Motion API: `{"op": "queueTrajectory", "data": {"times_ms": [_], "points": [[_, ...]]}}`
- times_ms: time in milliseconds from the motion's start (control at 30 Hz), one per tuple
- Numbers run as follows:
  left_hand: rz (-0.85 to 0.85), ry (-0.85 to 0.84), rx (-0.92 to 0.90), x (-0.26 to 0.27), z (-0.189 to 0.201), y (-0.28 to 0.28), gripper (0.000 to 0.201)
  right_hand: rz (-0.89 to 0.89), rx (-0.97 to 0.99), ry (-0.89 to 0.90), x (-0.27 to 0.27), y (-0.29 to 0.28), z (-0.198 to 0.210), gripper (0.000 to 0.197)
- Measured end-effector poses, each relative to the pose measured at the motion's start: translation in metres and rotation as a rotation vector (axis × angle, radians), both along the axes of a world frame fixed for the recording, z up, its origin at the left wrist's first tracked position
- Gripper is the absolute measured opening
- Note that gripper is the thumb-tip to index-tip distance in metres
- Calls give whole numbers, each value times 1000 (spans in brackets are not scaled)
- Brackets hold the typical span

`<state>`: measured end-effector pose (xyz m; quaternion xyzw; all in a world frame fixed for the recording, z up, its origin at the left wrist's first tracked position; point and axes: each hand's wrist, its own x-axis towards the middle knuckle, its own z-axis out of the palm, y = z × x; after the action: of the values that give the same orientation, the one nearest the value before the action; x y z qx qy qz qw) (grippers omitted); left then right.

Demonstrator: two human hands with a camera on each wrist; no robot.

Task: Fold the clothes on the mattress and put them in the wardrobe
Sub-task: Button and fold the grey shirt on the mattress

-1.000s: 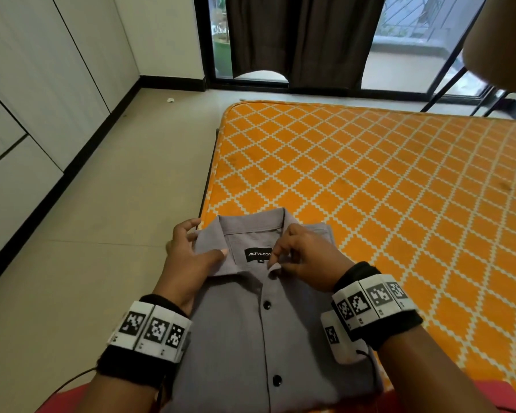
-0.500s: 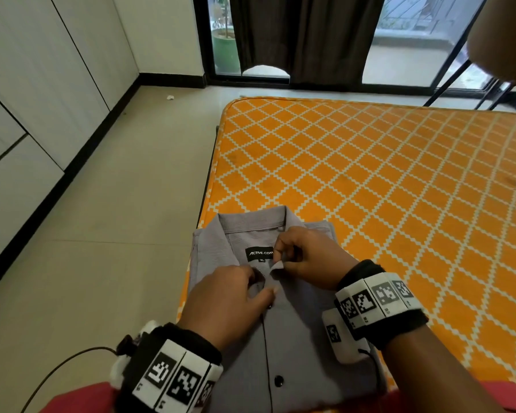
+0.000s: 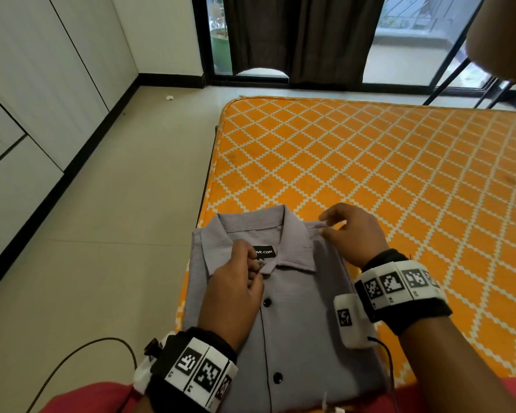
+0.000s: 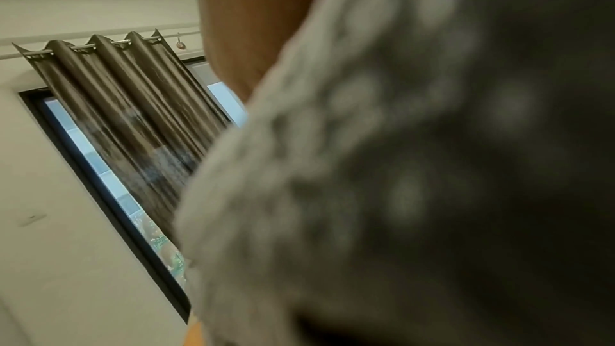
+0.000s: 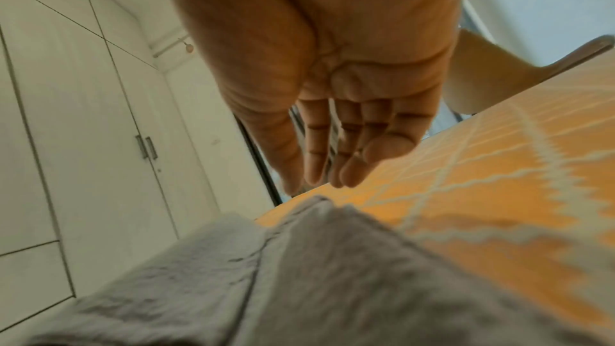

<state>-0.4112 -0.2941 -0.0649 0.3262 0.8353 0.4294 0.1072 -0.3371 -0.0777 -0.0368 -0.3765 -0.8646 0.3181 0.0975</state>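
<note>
Shirt (image 3: 295,323), grey, folded, lies on the near left corner of the orange mattress (image 3: 399,174), collar far. My left hand (image 3: 236,281) pinches the placket at the top button below the collar. My right hand (image 3: 352,234), fingers loosely spread, touches the shirt's far right shoulder edge. White wardrobe (image 3: 27,99) far left.

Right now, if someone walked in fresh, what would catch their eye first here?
The bright orange mattress with its white diamond pattern fills the right side. At its near left corner lies a folded grey shirt: the left hand is at the collar by the label, and the right hand is at the shirt's far right corner.
</note>
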Motion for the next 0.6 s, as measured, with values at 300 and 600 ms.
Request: {"op": "queueTrajectory", "data": {"times_ms": [300, 600], "points": [[-21, 124, -55, 3, -10, 6, 17, -69, -159, -183, 0, 6, -21, 28], [-17, -5, 92, 5, -10, 7, 21, -259, -352, 50, 0, 13, -18, 29]]}}
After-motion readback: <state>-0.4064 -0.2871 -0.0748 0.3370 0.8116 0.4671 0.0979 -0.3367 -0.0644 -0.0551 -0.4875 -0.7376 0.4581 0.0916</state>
